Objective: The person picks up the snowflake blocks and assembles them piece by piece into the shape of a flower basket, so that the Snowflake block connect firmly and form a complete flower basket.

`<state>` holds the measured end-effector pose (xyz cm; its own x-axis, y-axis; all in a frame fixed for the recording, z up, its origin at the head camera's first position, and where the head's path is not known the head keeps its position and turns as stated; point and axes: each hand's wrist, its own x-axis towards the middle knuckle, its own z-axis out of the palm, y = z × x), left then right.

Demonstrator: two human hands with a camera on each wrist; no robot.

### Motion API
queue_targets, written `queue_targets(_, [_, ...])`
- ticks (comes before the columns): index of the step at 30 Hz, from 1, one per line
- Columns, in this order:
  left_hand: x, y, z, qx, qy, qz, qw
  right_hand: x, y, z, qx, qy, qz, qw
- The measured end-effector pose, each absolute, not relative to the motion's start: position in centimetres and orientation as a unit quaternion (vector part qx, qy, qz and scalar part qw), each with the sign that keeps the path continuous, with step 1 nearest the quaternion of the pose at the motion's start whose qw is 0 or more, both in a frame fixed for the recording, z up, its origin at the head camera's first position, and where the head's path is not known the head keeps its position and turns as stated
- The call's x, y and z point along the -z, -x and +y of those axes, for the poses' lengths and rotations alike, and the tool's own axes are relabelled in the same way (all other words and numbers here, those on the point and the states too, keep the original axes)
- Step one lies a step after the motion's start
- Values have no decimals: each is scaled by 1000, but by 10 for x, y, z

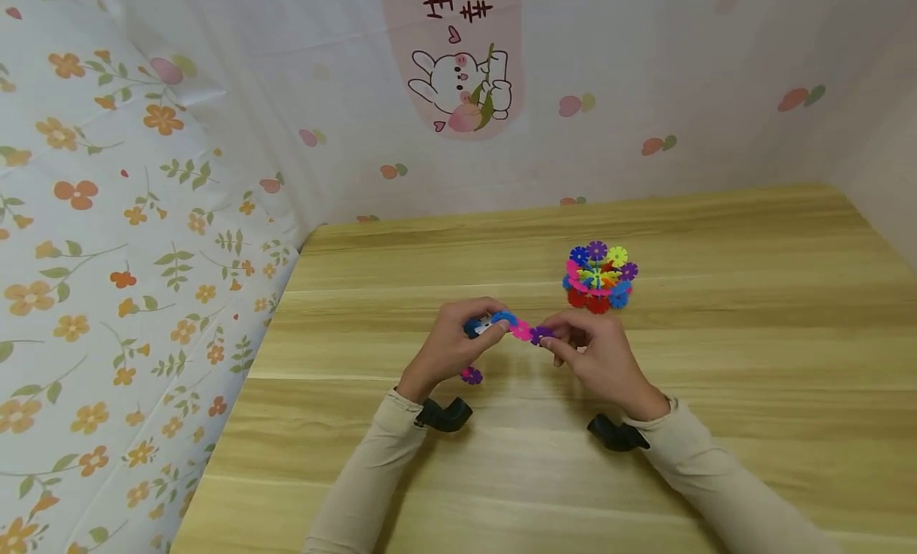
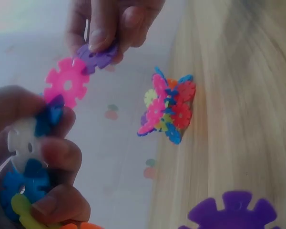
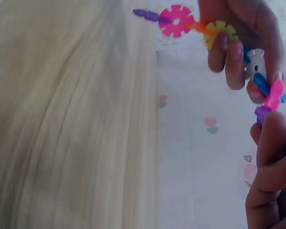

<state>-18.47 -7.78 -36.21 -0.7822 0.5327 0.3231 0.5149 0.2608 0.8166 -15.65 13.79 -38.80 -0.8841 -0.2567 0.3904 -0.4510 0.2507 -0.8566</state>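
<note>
A chain of notched flower-shaped plastic snowflake discs runs between the two hands, above the wooden table [image 1: 530, 490]. My left hand [image 1: 458, 339] grips its middle, fingers curled around a white disc [image 2: 20, 143] and blue, yellow discs beside it. At the chain's right end, my right hand [image 1: 598, 359] pinches a purple disc [image 2: 97, 58] between thumb and fingers. This purple disc joins a pink disc [image 2: 66, 82]. The other end hangs out below the left hand, with an orange disc [image 3: 199, 27], another pink disc [image 3: 176, 21] and a purple end disc [image 1: 471, 376].
A round, multicoloured structure of joined snowflake discs [image 1: 598, 279] stands on the table, beyond the right hand. Black wrist-worn devices [image 1: 446, 415] sit at both cuffs. Printed white cloth [image 1: 344, 100] hangs behind the table and on its left.
</note>
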Motion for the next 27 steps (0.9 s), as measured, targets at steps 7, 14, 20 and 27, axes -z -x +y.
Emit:
queue_targets(7, [360, 188, -72, -536, -325, 778, 25, 379, 151, 135, -618, -199, -757, 67])
queue_targets(14, [364, 187, -65, -570, -312, 760, 28, 398, 154, 138, -680, -181, -708, 64])
queue_targets(20, [387, 198, -65, -556, -289, 778, 39, 412, 165, 141, -680, -168, -714, 19])
queue_targets(27, [389, 215, -73, -545, -272, 789, 82, 408, 180, 154, -682, -125, -717, -70])
